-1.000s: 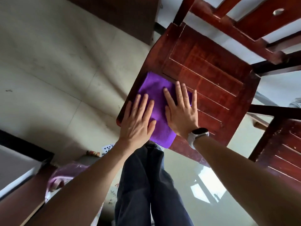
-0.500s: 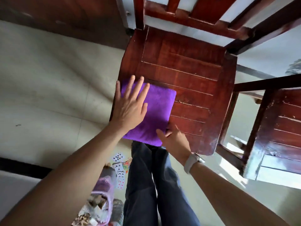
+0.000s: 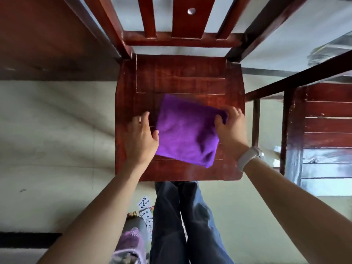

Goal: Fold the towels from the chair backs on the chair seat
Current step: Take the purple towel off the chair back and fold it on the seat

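One folded purple towel (image 3: 187, 130) lies on the chair seat (image 3: 182, 77); right hand (image 3: 231, 130) pinches it; left hand (image 3: 142, 138) relaxed.

The chair back (image 3: 182, 21) runs off the top edge, so its upper rails go unseen. The right hand (image 3: 231, 130) covers the purple towel (image 3: 184, 130) at its right corner. A second chair (image 3: 323, 130) is cut by the right edge; playing cards (image 3: 145, 206) lie partly behind the legs

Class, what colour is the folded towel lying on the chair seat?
Solid purple towel, clearest in the head view.
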